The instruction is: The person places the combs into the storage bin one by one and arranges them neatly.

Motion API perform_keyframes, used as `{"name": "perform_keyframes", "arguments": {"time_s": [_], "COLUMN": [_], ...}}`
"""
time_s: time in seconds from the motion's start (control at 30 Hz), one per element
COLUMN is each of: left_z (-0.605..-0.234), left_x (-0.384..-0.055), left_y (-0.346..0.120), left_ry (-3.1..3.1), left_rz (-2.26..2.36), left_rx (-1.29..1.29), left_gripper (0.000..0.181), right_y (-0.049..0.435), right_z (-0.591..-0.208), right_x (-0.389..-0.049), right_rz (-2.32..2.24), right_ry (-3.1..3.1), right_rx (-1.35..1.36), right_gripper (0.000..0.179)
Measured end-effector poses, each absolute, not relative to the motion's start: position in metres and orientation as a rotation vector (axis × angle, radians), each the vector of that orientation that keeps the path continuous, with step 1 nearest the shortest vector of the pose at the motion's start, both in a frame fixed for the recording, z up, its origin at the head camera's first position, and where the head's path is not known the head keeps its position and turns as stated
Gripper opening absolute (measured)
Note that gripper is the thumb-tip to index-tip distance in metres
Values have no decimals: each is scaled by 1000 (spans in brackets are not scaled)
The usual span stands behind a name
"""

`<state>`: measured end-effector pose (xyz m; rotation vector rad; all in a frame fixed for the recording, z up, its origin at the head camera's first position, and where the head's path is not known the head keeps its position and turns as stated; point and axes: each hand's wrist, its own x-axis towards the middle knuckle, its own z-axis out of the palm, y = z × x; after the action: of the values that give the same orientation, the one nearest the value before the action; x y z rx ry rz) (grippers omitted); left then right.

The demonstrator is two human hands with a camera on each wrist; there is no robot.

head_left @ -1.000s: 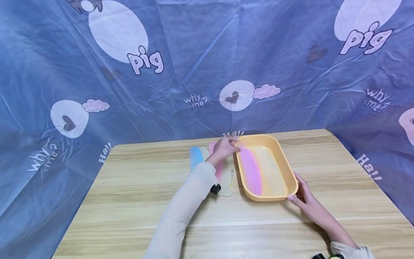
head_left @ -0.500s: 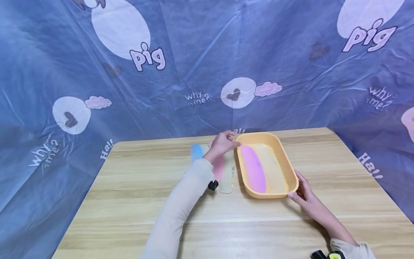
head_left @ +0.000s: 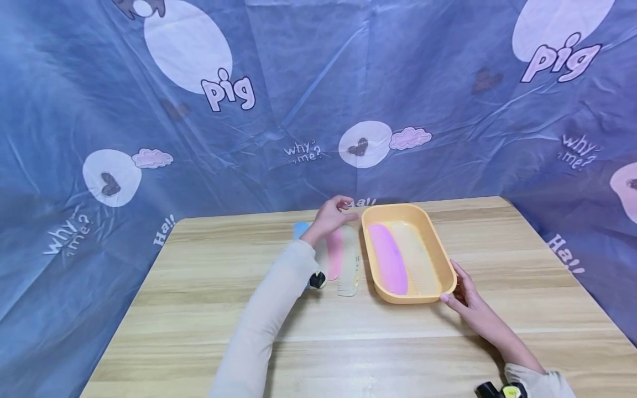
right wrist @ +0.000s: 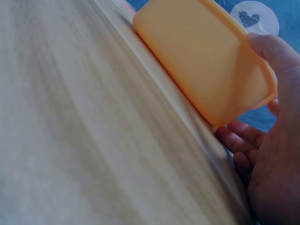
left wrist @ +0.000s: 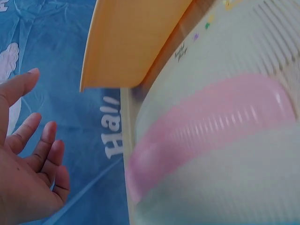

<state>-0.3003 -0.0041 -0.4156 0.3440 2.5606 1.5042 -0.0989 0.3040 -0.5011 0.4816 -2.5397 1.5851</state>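
Observation:
My left hand (head_left: 328, 220) hovers above the combs left of the tray, its fingers loosely bent and holding nothing. Under it lie a pink comb (head_left: 334, 254), a pale green comb (head_left: 349, 268) with small printed decorations, another pale comb (head_left: 321, 258) and a blue comb (head_left: 300, 229), partly covered by the arm. With thumb on the rim and fingers around the outside, my right hand (head_left: 473, 312) grips the near right corner of the yellow-orange tray (head_left: 438, 243). Inside it, a violet comb (head_left: 389, 260) lies along the left wall beside a cream comb (head_left: 415, 260).
A light wood-grain table (head_left: 214, 287) carries everything. Behind its far edge hangs a blue printed cloth (head_left: 298, 99). In the left wrist view, the tray's side wall (left wrist: 131, 42) rises right beside the pale green comb.
My left hand has let go of the violet comb, which settled flat in the tray. It then drew back leftward from the rim. My right hand keeps its grip on the corner.

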Motion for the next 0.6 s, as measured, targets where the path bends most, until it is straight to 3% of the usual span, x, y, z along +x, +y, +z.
{"name": "perform_keyframes", "arguments": {"time_s": [0.6], "left_z": [-418], "left_x": [-315], "left_y": [-53], "left_ry": [2567], "left_rz": [1620], "left_rx": [261], "left_gripper": [63], "right_y": [304], "right_z": [-500], "right_x": [-99], "right_rz": [1652], "right_ry": [-2547], "right_rx": [473], "right_gripper": [80]}}
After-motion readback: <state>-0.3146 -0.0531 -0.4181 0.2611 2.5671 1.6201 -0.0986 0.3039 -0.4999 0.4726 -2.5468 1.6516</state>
